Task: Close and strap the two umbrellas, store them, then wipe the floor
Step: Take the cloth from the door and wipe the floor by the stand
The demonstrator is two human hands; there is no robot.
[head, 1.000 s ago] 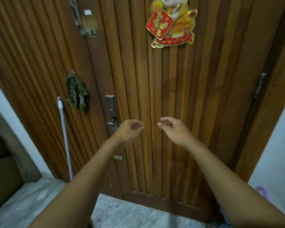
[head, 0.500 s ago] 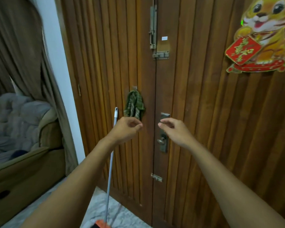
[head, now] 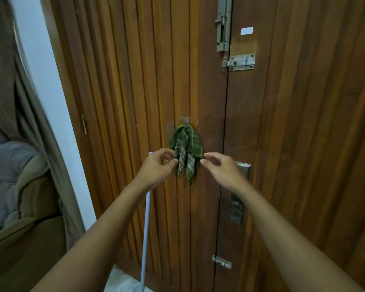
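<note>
A green checked cloth (head: 187,148) hangs from a small hook (head: 185,119) on the wooden door (head: 293,144). My left hand (head: 157,168) is at the cloth's lower left edge, fingers curled and touching or nearly touching it. My right hand (head: 221,168) is at its lower right edge with fingers apart, just short of the fabric. Neither hand holds anything that I can see. No umbrella is in view.
A white mop or broom pole (head: 145,228) leans on the door behind my left forearm. The door handle plate (head: 239,194) and bolts (head: 223,24) are to the right. A brown sofa (head: 19,239) and curtain (head: 6,81) stand at the left.
My view has swung left along the door and closer in. The cloth, earlier up to the left of my hands, now hangs right between them. Both hands stay raised.
</note>
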